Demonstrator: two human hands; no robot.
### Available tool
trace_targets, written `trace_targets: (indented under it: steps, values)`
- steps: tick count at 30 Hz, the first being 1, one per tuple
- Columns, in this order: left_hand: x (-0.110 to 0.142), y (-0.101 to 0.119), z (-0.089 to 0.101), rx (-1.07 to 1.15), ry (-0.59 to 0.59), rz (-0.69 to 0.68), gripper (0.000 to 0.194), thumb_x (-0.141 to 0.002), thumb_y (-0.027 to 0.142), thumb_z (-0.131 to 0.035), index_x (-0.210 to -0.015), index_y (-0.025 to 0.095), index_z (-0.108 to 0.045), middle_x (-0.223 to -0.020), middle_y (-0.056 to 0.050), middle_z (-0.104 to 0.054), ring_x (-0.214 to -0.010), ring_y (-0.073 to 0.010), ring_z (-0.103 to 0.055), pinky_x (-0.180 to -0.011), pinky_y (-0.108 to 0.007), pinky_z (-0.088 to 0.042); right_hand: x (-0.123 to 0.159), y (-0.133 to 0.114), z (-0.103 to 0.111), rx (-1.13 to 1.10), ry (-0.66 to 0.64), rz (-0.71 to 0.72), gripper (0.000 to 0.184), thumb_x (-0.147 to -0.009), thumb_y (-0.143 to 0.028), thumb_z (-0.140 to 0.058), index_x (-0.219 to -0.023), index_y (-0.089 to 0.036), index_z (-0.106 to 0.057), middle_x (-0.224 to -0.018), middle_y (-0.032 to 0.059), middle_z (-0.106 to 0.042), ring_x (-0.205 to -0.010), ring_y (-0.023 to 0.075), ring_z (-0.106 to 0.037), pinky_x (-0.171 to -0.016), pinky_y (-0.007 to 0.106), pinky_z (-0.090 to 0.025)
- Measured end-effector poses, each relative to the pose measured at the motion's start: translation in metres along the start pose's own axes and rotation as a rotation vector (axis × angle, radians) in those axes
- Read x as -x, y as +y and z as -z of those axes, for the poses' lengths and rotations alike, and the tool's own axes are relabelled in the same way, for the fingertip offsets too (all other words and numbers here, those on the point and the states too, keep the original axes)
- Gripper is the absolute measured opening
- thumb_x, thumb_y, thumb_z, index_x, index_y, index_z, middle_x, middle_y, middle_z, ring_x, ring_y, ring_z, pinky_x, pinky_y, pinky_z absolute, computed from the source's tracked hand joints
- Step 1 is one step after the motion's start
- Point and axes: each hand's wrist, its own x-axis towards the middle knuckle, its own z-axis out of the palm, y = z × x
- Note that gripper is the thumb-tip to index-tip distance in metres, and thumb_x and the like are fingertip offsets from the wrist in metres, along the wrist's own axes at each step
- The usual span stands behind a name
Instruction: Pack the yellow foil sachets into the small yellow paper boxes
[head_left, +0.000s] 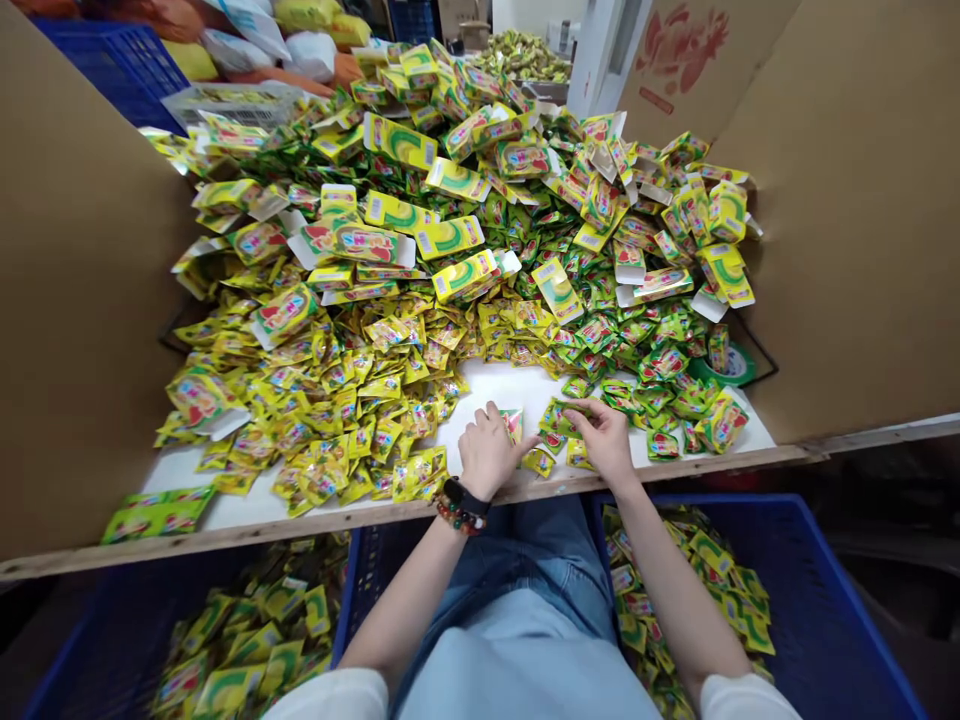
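My left hand [491, 452], with a dark band and beads at the wrist, rests on the white tabletop near its front edge. Its fingers curl around a small printed carton [513, 424], mostly hidden by the hand. To its right, my right hand [606, 445] pinches a small green-yellow sachet [559, 414] between thumb and fingertips. Just below the hands, a loose yellow sachet [538, 461] lies by the edge. Yellow sachets [375, 400] are heaped on the left, green sachets [600, 330] on the right.
Yellow-green cartons [450, 237] pile across the back. Cardboard walls [862, 250] flank the table, and a roll of green tape [731, 365] lies at right. Beneath the wooden edge [300, 527], blue crates [810, 580] hold packed cartons. A flat green pack [157, 513] sits at front left.
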Motion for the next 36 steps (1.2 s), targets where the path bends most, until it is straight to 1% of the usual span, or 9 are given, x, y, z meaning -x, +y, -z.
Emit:
trace_targets:
  steps: [5, 9, 14, 17, 22, 26, 29, 33, 36]
  values:
    - [0.002, 0.003, -0.005, -0.021, 0.003, -0.133, 0.049, -0.076, 0.038, -0.069, -0.113, 0.01, -0.054, -0.109, -0.016, -0.057, -0.102, -0.031, -0.058, -0.079, -0.037, -0.048, 0.001, -0.013, -0.003, -0.021, -0.016, 0.056, 0.017, -0.077, -0.033, -0.065, -0.084, -0.02, -0.073, -0.081, 0.0035, -0.074, -0.078, 0.0195, -0.067, -0.073, 0.033, -0.054]
    - [0.01, -0.005, 0.0, 0.122, 0.066, -0.253, 0.044, -0.074, 0.03, -0.068, -0.114, 0.016, -0.053, -0.112, -0.012, -0.055, -0.097, -0.026, -0.058, -0.081, -0.036, -0.047, -0.001, -0.026, -0.005, -0.03, -0.05, 0.222, 0.013, -0.083, -0.027, -0.061, -0.087, -0.023, -0.073, -0.089, 0.0031, -0.073, -0.09, 0.0199, -0.066, -0.084, 0.036, -0.052]
    - [0.029, -0.01, -0.006, 0.261, 0.124, -0.231, 0.05, -0.073, 0.028, -0.069, -0.119, 0.021, -0.052, -0.104, -0.006, -0.063, -0.09, -0.025, -0.063, -0.076, -0.034, -0.049, -0.002, -0.044, 0.0, 0.28, -0.323, 0.328, 0.018, -0.085, -0.017, -0.058, -0.084, -0.023, -0.075, -0.087, 0.0038, -0.064, -0.088, 0.019, -0.062, -0.082, 0.034, -0.051]
    - [0.041, -0.007, -0.02, 0.368, 0.178, -0.27, 0.051, -0.07, 0.025, -0.069, -0.118, 0.022, -0.053, -0.101, -0.006, -0.066, -0.09, -0.0245, -0.065, -0.076, -0.034, -0.051, 0.004, -0.054, -0.004, 0.493, -0.369, 0.338, 0.02, -0.082, -0.013, -0.059, -0.085, -0.023, -0.076, -0.085, 0.0033, -0.056, -0.08, 0.0175, -0.059, -0.076, 0.032, -0.052]
    - [0.054, -0.002, -0.046, 0.664, 0.325, -0.273, 0.055, -0.071, 0.022, -0.068, -0.123, 0.018, -0.049, -0.106, -0.008, -0.067, -0.094, -0.0231, -0.066, -0.082, -0.035, -0.055, 0.03, -0.051, -0.023, 0.567, -0.181, 0.463, 0.041, -0.087, -0.016, -0.058, -0.127, -0.025, -0.062, -0.097, 0.0073, -0.063, -0.087, 0.0216, -0.062, -0.082, 0.035, -0.053]
    - [0.057, -0.006, -0.053, 0.773, 0.367, -0.289, 0.055, -0.075, 0.026, -0.067, -0.126, 0.018, -0.047, -0.112, -0.01, -0.067, -0.1, -0.023, -0.066, -0.086, -0.036, -0.056, 0.051, -0.033, -0.033, 0.53, -0.042, 0.588, 0.022, -0.092, -0.02, -0.056, -0.105, -0.027, -0.072, -0.097, 0.0058, -0.074, -0.098, 0.0255, -0.063, -0.095, 0.045, -0.045]
    - [0.058, -0.009, -0.054, 0.785, 0.364, -0.332, 0.054, -0.077, 0.028, -0.065, -0.127, 0.018, -0.047, -0.113, -0.011, -0.066, -0.102, -0.0233, -0.066, -0.088, -0.037, -0.055, 0.062, -0.028, -0.036, 0.531, 0.011, 0.552, 0.019, -0.091, -0.02, -0.058, -0.092, -0.029, -0.074, -0.09, 0.0023, -0.077, -0.104, 0.0292, -0.062, -0.104, 0.056, -0.031]
    - [0.06, -0.01, -0.054, 0.771, 0.363, -0.331, 0.053, -0.079, 0.029, -0.062, -0.129, 0.018, -0.046, -0.112, -0.012, -0.067, -0.102, -0.024, -0.066, -0.088, -0.038, -0.055, 0.073, -0.03, -0.035, 0.47, -0.068, 0.456, 0.026, -0.094, -0.02, -0.05, -0.101, -0.03, -0.073, -0.093, 0.0021, -0.077, -0.108, 0.0278, -0.064, -0.11, 0.06, -0.019]
    - [0.061, -0.01, -0.056, 0.776, 0.357, -0.318, 0.062, -0.08, 0.032, -0.063, -0.136, 0.019, -0.04, -0.112, -0.011, -0.067, -0.096, -0.0225, -0.068, -0.082, -0.036, -0.056, 0.076, -0.03, -0.03, 0.332, -0.107, 0.387, 0.028, -0.093, -0.023, -0.051, -0.114, -0.032, -0.069, -0.112, 0.004, -0.073, -0.12, 0.027, -0.059, -0.112, 0.057, -0.023]
